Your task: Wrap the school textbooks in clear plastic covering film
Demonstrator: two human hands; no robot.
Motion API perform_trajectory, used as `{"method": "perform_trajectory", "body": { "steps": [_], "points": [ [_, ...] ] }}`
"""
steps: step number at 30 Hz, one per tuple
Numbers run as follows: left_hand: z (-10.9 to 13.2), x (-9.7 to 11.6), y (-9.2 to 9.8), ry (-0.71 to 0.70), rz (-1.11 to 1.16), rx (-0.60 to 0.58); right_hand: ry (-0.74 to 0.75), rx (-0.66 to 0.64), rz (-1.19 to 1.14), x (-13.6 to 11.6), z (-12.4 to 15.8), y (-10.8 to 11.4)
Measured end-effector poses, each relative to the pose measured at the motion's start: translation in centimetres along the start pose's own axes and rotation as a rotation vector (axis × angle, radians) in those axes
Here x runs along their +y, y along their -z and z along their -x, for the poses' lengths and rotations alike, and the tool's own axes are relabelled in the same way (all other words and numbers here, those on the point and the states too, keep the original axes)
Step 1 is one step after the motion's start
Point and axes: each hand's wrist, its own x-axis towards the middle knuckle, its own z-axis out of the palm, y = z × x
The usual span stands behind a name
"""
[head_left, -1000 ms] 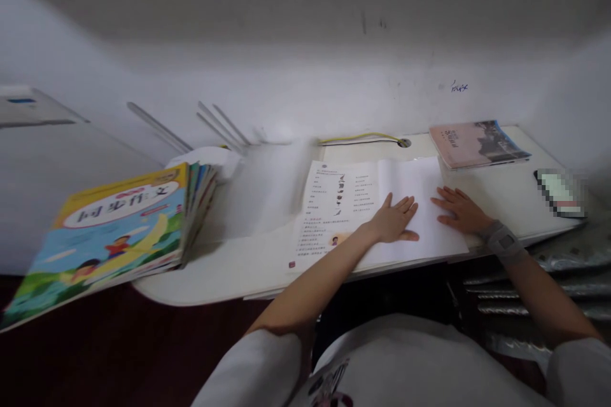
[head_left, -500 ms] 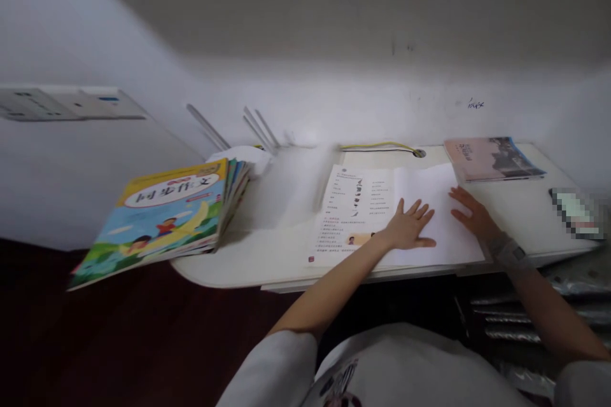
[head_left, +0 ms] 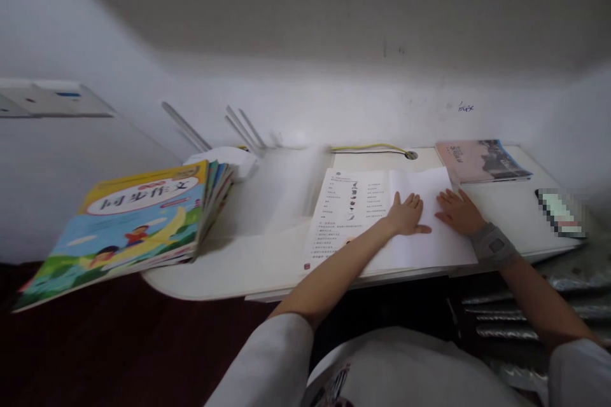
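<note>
A printed worksheet [head_left: 334,216] lies on the white desk, with a folded blank white section [head_left: 420,251] covering its right side. My left hand [head_left: 407,213] rests flat on this white section near the fold, its fingers spread. Close by on the right, my right hand [head_left: 459,211] also lies on the white section, palm down with fingers apart, reaching in from its right edge. A grey band is around my right wrist. Neither hand grips anything.
Left on the desk, a stack of colourful books [head_left: 128,222] overhangs the edge. Behind it stands a white router [head_left: 229,159] with antennas. A pink-covered book [head_left: 480,160] and a phone [head_left: 561,213] lie at right. A yellow cable [head_left: 372,147] runs to a desk hole.
My right hand has moved left from the paper's right edge onto the white section, closer to my left hand. The camera view has shifted slightly to the right.
</note>
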Motion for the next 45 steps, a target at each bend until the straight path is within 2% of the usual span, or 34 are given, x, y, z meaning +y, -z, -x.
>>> {"method": "perform_trajectory", "body": {
  "steps": [3,10,13,16,19,22,26,28,30,32,34,37,39,41,45],
  "points": [
    [-0.2,0.1,-0.4,-0.003,0.003,-0.004,0.043,-0.080,0.029,-0.2,-0.1,-0.9],
    [-0.8,0.7,-1.1,-0.011,0.029,0.012,0.111,-0.063,0.040,0.0,-0.1,-1.4],
    [-1.1,1.4,-1.2,-0.009,0.032,0.074,0.119,-0.088,0.065,0.1,-0.4,-1.0],
    [0.0,2.0,-0.4,-0.051,0.075,0.152,0.087,-0.124,0.087,0.5,-0.3,-0.7],
    [3.9,1.3,1.1,-0.059,0.148,0.303,0.017,-0.110,0.153,0.3,0.1,-0.1],
    [10.3,-1.3,1.7,0.097,0.271,0.511,0.046,-0.052,0.187,-2.0,0.3,1.5],
    [18.6,-5.1,-0.3,0.493,0.625,0.713,0.267,-0.001,0.044,-8.6,-0.3,3.9],
    [21.0,-6.1,-1.5,0.693,0.932,0.787,0.374,0.010,-0.063,-12.2,-0.7,4.7],
    [22.3,-6.4,-2.1,0.776,1.289,0.839,0.439,-0.011,-0.156,-14.9,-0.8,4.9],
    [22.7,-6.5,-1.9,0.760,1.609,0.881,0.471,-0.043,-0.222,-16.8,-0.8,4.7],
    [22.9,-6.6,-0.9,0.736,1.826,0.916,0.469,-0.049,-0.252,-17.9,-0.6,4.5],
    [22.7,-6.4,0.8,0.693,1.935,0.941,0.444,-0.040,-0.269,-18.9,-1.1,4.8],
    [22.2,-5.8,1.5,0.640,1.882,0.963,0.414,-0.069,-0.283,-19.4,-2.0,5.3],
    [21.3,-4.8,1.8,0.578,1.735,0.969,0.380,-0.104,-0.279,-20.0,-3.2,5.8],
    [19.4,-2.9,1.5,0.473,1.438,0.889,0.390,-0.110,-0.257,-20.9,-5.5,6.2]
  ]
}}
